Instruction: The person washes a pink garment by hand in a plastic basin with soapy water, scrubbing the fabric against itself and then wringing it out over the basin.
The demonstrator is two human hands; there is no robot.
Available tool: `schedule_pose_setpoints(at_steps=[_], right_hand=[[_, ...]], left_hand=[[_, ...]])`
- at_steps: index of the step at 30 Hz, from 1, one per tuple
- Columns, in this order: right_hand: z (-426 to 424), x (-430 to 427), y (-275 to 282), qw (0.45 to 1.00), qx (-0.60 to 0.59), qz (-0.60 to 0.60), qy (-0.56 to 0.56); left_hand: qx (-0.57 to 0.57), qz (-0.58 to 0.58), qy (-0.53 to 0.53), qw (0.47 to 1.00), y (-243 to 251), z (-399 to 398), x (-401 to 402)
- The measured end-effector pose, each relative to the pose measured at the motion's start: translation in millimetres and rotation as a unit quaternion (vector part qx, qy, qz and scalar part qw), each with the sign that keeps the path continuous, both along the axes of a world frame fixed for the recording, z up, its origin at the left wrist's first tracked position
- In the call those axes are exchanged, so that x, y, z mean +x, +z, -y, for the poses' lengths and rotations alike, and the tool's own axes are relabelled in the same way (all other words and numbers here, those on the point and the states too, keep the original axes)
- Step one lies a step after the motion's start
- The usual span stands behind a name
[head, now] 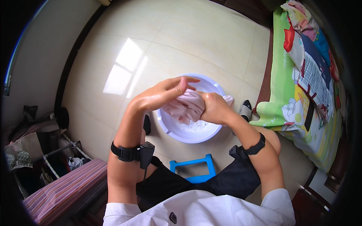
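A bunched pale pink cloth [186, 106] is held above a light purple plastic basin [192, 138] with sudsy water in it. My right hand [216, 107] grips the cloth, its fingers wrapped round the middle; a further bit of cloth sticks out on the right of that hand. My left hand [172, 90] is bent over the upper left of the bunch, thumb and fingers spread. Its palm seems to touch the cloth, though the contact is partly hidden.
The basin stands on a tiled floor [195, 36] between my feet. A blue plastic stool [209, 166] is below me. Right is a bed with a green patterned sheet [265, 113] and clothes. Lower left are a striped cushion [76, 183] and a rack [49, 166].
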State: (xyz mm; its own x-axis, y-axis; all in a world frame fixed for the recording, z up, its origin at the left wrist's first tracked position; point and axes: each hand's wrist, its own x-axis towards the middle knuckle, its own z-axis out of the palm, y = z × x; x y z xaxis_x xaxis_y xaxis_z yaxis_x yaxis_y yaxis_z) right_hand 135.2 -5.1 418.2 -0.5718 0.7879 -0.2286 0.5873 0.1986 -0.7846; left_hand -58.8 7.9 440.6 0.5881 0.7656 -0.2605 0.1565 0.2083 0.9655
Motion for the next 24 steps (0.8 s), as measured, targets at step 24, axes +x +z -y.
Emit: schedule_pose_setpoints(at_steps=[24], right_hand=[[-7.7,6.0,2.3,0.991,0.021,-0.134,0.017]], left_hand=[[0.017,0.171,0.218,0.961,-42.7,33.9,52.1]])
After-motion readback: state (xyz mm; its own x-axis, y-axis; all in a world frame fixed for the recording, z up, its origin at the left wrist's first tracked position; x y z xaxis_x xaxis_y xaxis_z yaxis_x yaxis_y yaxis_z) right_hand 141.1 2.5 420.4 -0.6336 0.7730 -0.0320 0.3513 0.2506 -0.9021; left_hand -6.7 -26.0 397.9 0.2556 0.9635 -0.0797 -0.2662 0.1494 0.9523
